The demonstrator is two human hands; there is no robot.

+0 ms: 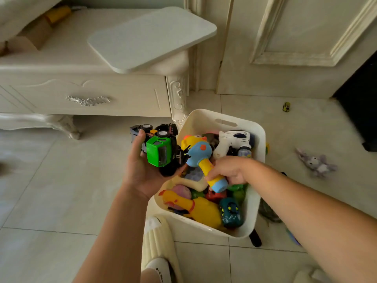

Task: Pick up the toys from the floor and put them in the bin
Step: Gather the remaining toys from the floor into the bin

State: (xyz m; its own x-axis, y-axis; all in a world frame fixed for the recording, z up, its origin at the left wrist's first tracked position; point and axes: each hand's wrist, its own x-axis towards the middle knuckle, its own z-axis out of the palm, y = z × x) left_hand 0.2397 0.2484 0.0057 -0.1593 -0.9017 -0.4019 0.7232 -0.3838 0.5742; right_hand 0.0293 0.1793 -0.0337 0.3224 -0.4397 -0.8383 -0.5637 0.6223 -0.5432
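A cream plastic bin [257,152] stands on the tiled floor, filled with several toys, among them a yellow rubber chicken [195,209] and a white toy [234,140]. My left hand [142,170] holds a green and black toy truck [160,147] at the bin's left rim. My right hand [230,170] grips the yellow handle of a blue and yellow toy hammer [201,155] above the bin. A purple plush [316,163] and a small yellow toy car [286,106] lie on the floor to the right.
A cream cabinet [85,94] with a white board [151,37] on top stands behind the bin. A door [295,43] is at the back right, with a dark object [361,103] beside it. My slippered foot [159,242] is in front of the bin.
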